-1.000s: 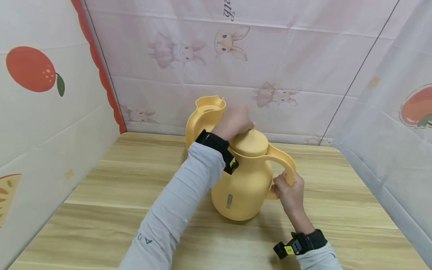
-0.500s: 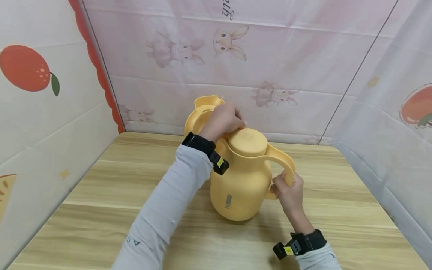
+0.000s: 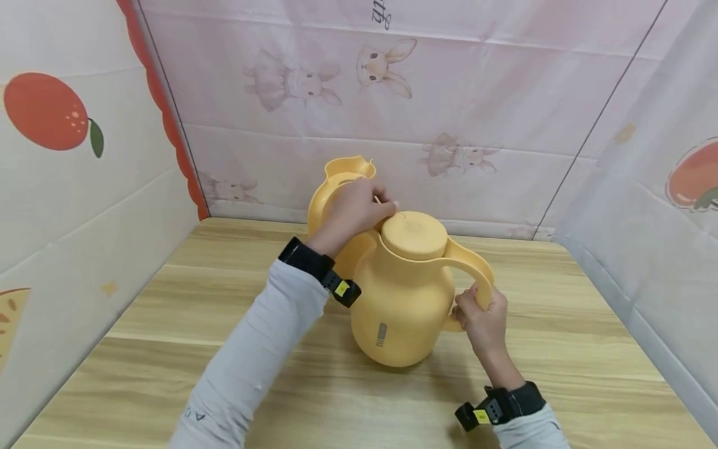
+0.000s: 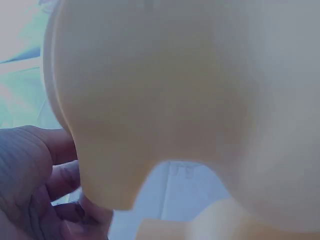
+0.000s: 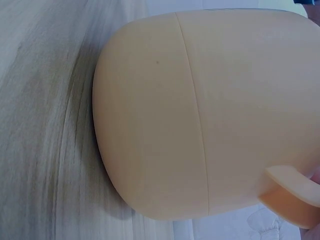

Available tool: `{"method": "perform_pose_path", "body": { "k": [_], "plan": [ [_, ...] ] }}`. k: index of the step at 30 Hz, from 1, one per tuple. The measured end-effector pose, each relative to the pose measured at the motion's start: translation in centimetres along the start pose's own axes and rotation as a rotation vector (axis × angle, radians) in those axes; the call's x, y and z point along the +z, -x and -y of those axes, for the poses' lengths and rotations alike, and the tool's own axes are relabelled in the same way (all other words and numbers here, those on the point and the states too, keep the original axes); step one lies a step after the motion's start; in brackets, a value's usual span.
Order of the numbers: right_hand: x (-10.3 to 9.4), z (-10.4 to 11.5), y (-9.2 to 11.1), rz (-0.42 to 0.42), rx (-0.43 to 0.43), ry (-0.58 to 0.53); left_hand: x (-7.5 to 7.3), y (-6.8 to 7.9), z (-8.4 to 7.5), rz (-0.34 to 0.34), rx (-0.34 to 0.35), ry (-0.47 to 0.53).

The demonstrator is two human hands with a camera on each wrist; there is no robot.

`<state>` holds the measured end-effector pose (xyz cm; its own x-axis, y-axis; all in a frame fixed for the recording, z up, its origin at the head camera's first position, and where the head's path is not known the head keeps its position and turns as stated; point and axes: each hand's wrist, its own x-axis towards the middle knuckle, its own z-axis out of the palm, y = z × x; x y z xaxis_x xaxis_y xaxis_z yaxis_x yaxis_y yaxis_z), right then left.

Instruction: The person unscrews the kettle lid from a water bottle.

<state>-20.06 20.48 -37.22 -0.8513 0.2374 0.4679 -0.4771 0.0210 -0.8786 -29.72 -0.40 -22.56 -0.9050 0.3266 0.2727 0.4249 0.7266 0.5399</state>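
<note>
A yellow thermos jug stands upright on the wooden table, its round lid seated in the neck. My left hand pinches the left edge of this lid, close above the spout. The left wrist view shows curled fingers beside the jug's narrowing spout. My right hand grips the curved handle at the jug's right side. In the right wrist view the jug's lower body fills most of the picture, with its base at the table.
Behind and left of the jug is a second yellow jug-like vessel, partly hidden by my left hand. A pink rabbit-print cloth hangs behind the table. White fruit-print sheets line both sides.
My left hand has moved left and a little nearer along the lid's edge, turning the lid with it; a small mark on the lid shifts left. The right hand and jug stay put.
</note>
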Motion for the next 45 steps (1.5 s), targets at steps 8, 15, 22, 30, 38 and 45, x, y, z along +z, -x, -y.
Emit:
{"method": "perform_pose_path", "body": {
  "k": [8,15,22,30,38,45],
  "plan": [
    [0.1,0.0,-0.1,0.002,0.014,-0.019,1.3,1.4,2.2,-0.247,0.280,0.070],
    [0.1,0.1,0.1,-0.009,0.008,-0.018,2.4,2.3,3.2,-0.432,0.456,0.050],
    [0.0,0.0,0.0,-0.008,0.012,-0.017,2.8,3.4,4.0,-0.516,0.549,0.101],
    [0.1,0.0,0.0,-0.004,0.006,-0.022,3.1,4.4,4.2,-0.562,0.646,0.151],
    [0.1,0.0,0.1,-0.013,0.003,-0.026,2.9,5.5,4.0,-0.585,0.729,0.074],
    [0.2,-0.1,0.0,-0.029,0.029,-0.013,2.6,6.4,3.5,-0.599,0.784,-0.020]
  ]
}}
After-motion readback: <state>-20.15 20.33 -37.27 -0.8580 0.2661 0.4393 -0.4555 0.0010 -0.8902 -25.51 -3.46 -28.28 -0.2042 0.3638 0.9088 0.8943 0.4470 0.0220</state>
